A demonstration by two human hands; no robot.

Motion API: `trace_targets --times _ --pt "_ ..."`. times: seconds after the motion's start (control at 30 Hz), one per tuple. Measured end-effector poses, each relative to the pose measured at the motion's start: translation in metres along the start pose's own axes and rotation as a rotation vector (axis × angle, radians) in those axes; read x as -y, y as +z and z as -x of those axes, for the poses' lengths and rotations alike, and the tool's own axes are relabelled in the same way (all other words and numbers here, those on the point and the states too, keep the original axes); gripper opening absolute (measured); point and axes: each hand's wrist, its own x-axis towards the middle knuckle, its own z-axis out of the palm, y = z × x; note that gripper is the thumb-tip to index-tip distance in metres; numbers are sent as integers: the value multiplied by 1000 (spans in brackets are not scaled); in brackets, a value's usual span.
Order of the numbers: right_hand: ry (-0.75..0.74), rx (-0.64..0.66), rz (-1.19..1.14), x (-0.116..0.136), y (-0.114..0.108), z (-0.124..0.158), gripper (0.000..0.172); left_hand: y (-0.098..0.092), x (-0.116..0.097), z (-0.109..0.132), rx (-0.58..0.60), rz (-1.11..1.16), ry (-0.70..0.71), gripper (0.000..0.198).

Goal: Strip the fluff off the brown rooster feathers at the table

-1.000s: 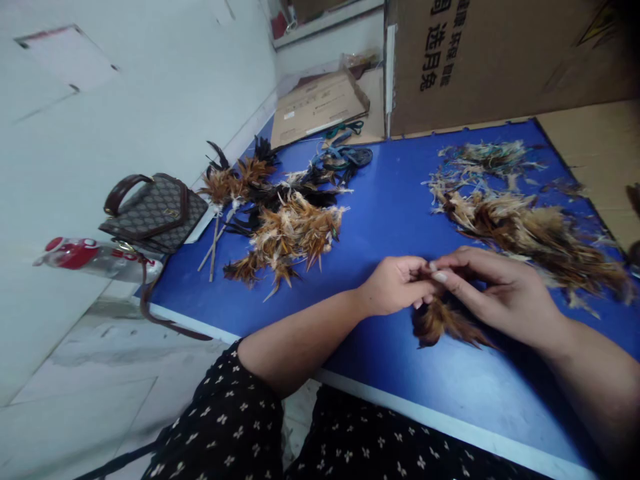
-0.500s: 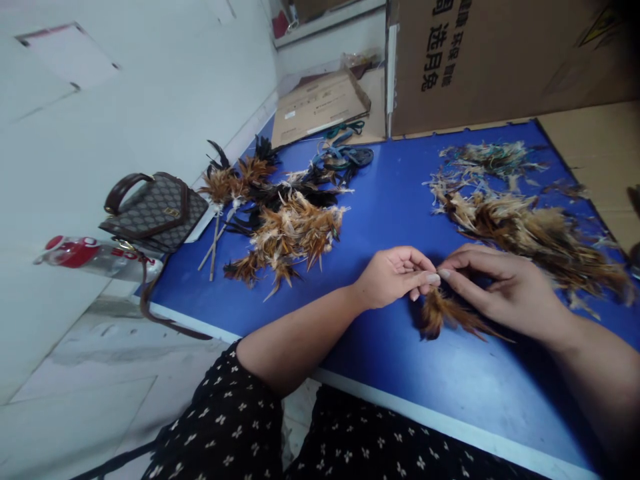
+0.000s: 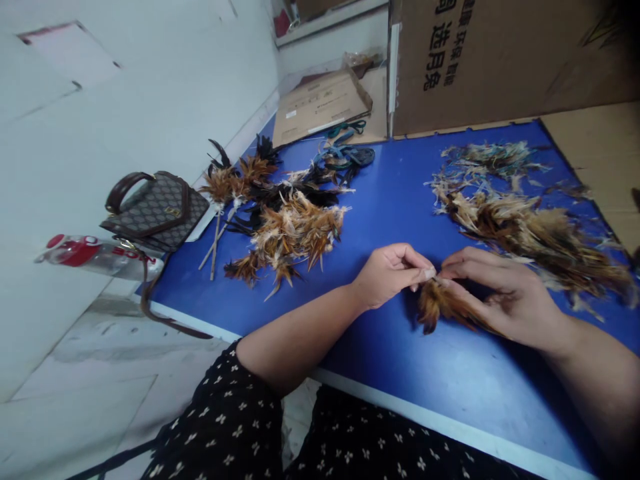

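Over the blue tabletop (image 3: 400, 200), a small bunch of brown feathers (image 3: 435, 308) hangs below my pinched fingertips. My left hand (image 3: 395, 275) is closed, thumb against fingers, on the upper end of the bunch. From the other side my right hand (image 3: 505, 293) is closed on the same bunch, its thumb lying along the feathers. The fingertips of both hands nearly meet. Whatever fine stems or thread lie between them are too small to make out. Right of my hands spreads a pile of brown and cream loose feathers (image 3: 535, 233).
Tan feather bunches (image 3: 297, 230) and black feathers lie left, near two thin sticks (image 3: 214, 247). Blue-green feathers (image 3: 500, 159) and blue cords (image 3: 345, 157) lie farther back. A handbag (image 3: 160, 212) and a plastic bottle (image 3: 100, 257) are at the left edge. Cardboard (image 3: 500, 60) stands behind.
My right thumb has shifted down along the feathers and the right hand has turned slightly. The bunch has risen a little. My left hand stays pinched in nearly the same place.
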Motion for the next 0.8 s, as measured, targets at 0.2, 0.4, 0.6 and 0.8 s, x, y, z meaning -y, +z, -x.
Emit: trace_targets --times 0.2,0.4,0.6,0.8 --pt "314 -48 -10 -10 6 7 24 -1 5 2 108 -85 128 42" --pt "480 -24 -227 -6 15 6 33 -1 8 2 78 -157 207 37" --pt "450 -114 -219 -6 17 7 33 9 4 3 -103 -237 327 32" --pt "454 -162 -220 -7 21 7 32 16 4 7 -278 -501 467 16"
